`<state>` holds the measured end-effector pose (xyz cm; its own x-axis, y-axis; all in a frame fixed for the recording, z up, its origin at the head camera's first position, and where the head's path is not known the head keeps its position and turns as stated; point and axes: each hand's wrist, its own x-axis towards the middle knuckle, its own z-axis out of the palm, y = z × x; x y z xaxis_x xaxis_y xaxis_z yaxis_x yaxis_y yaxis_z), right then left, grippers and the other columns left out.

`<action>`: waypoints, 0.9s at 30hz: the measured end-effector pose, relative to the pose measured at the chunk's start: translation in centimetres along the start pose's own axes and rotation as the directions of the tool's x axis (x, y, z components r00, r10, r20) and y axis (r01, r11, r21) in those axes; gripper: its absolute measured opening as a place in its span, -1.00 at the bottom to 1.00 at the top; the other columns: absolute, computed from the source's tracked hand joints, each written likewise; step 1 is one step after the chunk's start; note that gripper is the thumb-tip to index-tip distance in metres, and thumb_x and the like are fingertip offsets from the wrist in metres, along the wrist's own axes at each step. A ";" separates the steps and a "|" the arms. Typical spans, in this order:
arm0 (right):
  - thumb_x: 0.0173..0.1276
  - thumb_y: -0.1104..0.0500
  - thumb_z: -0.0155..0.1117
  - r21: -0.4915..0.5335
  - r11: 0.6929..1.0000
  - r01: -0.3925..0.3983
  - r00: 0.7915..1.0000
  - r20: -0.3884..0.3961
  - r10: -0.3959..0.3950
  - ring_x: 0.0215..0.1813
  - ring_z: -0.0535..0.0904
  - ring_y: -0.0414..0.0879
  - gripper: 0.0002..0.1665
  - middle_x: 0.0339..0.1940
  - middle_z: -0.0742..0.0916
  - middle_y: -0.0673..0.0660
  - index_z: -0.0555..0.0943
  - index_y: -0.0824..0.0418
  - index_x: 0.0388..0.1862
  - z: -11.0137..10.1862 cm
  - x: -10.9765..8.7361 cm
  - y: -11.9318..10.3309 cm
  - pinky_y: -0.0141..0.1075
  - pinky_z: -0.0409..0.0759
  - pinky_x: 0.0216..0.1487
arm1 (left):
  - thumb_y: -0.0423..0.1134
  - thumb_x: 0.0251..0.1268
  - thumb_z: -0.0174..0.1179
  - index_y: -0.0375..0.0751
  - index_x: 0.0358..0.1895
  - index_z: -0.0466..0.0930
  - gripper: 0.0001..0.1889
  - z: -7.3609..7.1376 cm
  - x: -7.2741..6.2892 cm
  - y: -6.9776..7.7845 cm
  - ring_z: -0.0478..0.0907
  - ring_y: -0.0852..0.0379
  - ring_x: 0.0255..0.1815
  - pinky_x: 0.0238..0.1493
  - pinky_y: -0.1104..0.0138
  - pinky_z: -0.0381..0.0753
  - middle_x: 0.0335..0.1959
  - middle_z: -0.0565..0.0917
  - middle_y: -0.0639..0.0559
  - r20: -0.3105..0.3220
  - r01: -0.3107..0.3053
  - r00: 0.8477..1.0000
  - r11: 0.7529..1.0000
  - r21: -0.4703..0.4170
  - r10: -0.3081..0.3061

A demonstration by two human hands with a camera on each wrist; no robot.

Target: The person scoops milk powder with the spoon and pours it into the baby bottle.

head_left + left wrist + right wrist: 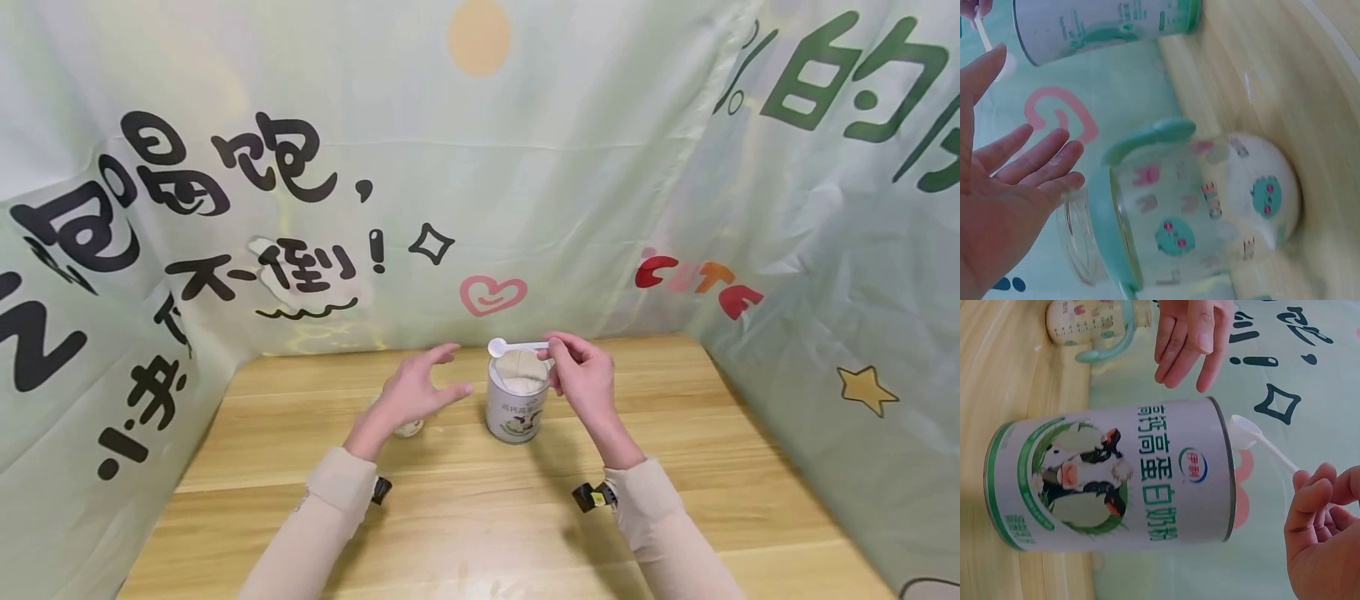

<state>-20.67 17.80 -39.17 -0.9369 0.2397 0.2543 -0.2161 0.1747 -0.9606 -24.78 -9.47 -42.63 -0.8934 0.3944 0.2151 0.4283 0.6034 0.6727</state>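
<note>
My right hand [587,379] pinches the handle of a small white scoop [498,347]. The scoop is level over the far rim of a milk powder can [513,417], which stands upright and shows pale powder inside. In the right wrist view the scoop bowl [1244,430] appears just beyond the can's rim. My left hand [412,390] holds nothing, its fingers spread above a baby bottle [409,428]. That bottle [1191,212] has a mint collar with handles and a clear uncapped neck; the left fingertips are right beside the neck in the left wrist view.
Bottle and can stand on a wooden table [465,508], the bottle left of the can. Printed cloth [420,150] hangs behind the table and along both sides. A small black device [594,497] is strapped at each wrist.
</note>
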 end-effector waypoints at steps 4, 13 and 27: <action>0.56 0.17 0.23 -0.007 1.000 0.007 1.000 -0.005 -0.007 -0.67 0.48 -0.22 -0.76 -0.36 0.81 0.21 0.77 0.24 -0.01 -0.5 -0.1 0.1 -0.43 0.47 -0.64 | 0.16 0.25 0.49 -0.03 0.55 0.42 -0.16 0.6 0.2 0.5 0.55 -0.20 0.44 0.47 -0.15 0.50 0.37 0.66 -0.13 0.021 -0.005 1.000 1.000 -0.001 0.005; 0.56 0.18 0.22 -0.018 1.000 0.006 1.000 -0.013 -0.007 -0.66 0.48 -0.21 -0.77 -0.37 0.81 0.22 0.78 0.23 -0.04 -1.3 -0.3 0.2 -0.42 0.46 -0.65 | 0.20 0.21 0.50 -0.11 0.58 0.38 -0.08 1.8 0.7 1.4 0.56 -0.18 0.43 0.51 -0.13 0.47 0.39 0.64 -0.18 0.060 -0.037 0.998 0.999 0.016 0.036; 0.57 0.17 0.23 -0.054 0.998 0.032 0.999 -0.011 -0.033 -0.67 0.47 -0.24 -0.75 -0.47 0.76 -0.08 0.76 0.30 -0.07 -2.2 -0.3 0.7 -0.43 0.41 -0.66 | 0.29 0.20 0.48 -0.17 0.62 0.30 0.02 3.0 1.3 1.9 0.51 -0.24 0.48 0.51 -0.14 0.46 0.49 0.53 -0.25 0.084 -0.055 0.995 0.998 0.030 0.052</action>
<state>-19.97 19.98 -39.64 -0.9262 0.2448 0.2868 -0.2308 0.2335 -0.9446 -24.75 -5.77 -43.19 -0.8554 0.4821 0.1895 0.4804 0.6017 0.6381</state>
